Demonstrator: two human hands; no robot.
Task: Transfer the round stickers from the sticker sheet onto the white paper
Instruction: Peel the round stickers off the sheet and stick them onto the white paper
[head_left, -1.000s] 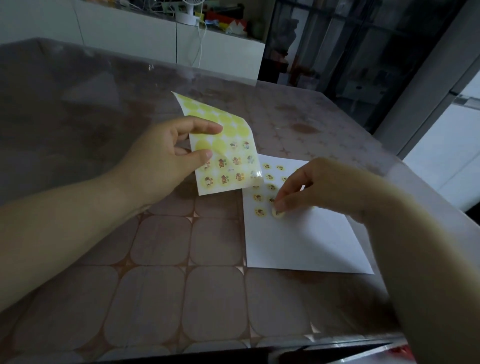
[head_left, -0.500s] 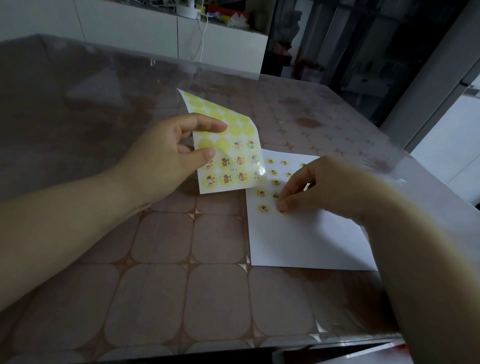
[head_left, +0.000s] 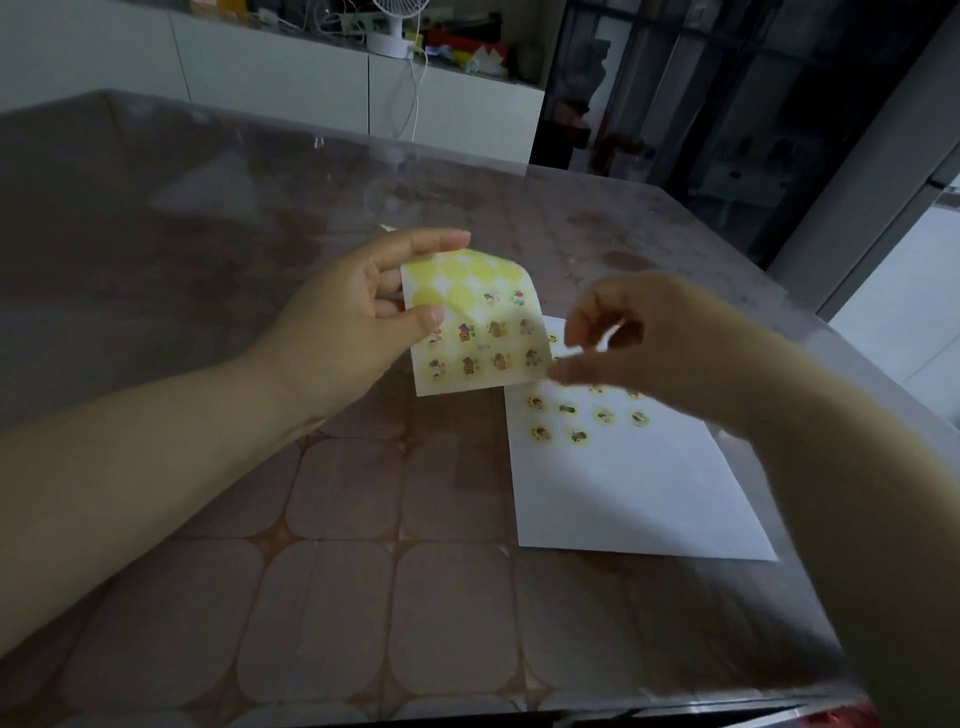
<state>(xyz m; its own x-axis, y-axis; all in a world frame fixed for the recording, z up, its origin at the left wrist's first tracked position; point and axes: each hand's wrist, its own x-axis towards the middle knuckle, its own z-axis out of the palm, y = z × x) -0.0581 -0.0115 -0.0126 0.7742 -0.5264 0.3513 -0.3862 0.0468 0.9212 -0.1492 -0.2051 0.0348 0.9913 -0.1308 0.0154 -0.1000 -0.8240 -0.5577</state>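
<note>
My left hand pinches the left edge of a yellow sticker sheet, held above the table and curling at its top. Several round picture stickers remain on its lower rows; the upper rows show bare yellow circles. The white paper lies flat on the table to the right, with several round stickers stuck near its far end. My right hand hovers blurred just right of the sheet's lower right corner, above the paper's far end, with fingers loosely bent; nothing shows between them.
The table has a brown tile-pattern cloth under clear plastic. Its near edge runs along the bottom of the view. A white cabinet with a small fan and clutter stands behind the table.
My right hand has lifted off the paper, leaving a sticker there, and moved up and left toward the sheet. My left hand brought the sheet slightly nearer and more upright.
</note>
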